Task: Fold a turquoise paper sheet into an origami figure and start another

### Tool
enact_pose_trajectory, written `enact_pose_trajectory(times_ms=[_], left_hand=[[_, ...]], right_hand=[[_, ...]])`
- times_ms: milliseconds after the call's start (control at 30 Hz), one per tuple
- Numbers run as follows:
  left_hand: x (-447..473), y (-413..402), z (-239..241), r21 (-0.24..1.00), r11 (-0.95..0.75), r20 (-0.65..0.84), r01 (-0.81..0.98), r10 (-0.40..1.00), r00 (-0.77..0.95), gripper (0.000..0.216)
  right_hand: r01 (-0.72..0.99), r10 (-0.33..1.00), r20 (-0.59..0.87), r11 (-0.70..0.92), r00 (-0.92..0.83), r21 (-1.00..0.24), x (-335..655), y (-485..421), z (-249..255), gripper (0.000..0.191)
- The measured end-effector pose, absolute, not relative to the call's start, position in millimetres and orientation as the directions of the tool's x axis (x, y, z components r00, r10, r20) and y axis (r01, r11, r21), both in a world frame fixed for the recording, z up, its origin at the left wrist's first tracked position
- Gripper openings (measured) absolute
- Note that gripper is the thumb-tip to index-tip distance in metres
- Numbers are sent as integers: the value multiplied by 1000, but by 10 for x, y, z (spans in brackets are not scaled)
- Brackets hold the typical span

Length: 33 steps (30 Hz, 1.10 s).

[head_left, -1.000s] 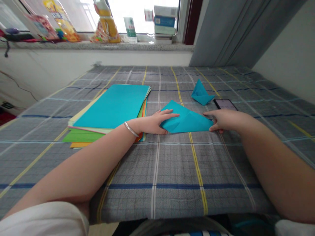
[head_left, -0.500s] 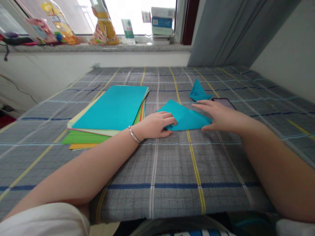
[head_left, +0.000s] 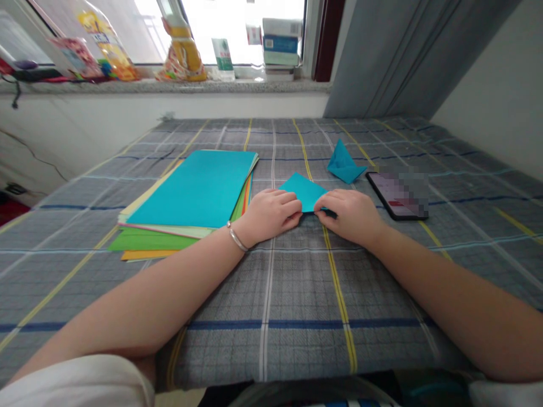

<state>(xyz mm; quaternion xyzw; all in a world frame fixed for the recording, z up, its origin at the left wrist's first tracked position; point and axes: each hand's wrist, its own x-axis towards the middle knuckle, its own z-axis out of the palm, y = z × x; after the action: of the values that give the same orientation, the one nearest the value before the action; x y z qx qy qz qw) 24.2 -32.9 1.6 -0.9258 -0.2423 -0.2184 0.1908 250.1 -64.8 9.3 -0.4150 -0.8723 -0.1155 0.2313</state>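
A folded blue sheet of paper [head_left: 303, 191] lies on the plaid cloth between my two hands, its peak pointing away from me. My left hand [head_left: 275, 212], with a silver bangle at the wrist, has its fingers curled over the paper's left part. On the other side, my right hand [head_left: 350, 215] pinches the near right edge between thumb and fingers. Both hands cover the paper's lower corners. Behind my right hand stands a finished-looking blue paper boat [head_left: 343, 164], touched by neither hand.
To the left lies a stack of coloured paper [head_left: 195, 189], blue on top with green and orange beneath. A phone [head_left: 396, 195] rests right of my right hand. Bottles, packets and boxes [head_left: 280, 45] line the windowsill; a grey curtain [head_left: 390, 56] hangs at the right.
My right hand has come left and down, from open over the paper's right corner to pinching its near edge. The paper's right part no longer extends outward, and the phone is now uncovered.
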Motion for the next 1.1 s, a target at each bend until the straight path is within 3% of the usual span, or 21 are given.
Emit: enact_pose_trajectory(times_ms=[200,500,1100], left_hand=[[327,-359,-1,-210,-809,604,549,334,723,26],[320,-367,40,-192,-824,599,533,332,729,26],[191,-227,68,150,-786,653,599,534,537,12]], right_hand=[[797,648,567,604,-509,26,2399,-658,52,15],[789,627,604,615,-492,3,2411,-643,34,16],[762,758,607,534,-239,-367,2781,-508,148,7]])
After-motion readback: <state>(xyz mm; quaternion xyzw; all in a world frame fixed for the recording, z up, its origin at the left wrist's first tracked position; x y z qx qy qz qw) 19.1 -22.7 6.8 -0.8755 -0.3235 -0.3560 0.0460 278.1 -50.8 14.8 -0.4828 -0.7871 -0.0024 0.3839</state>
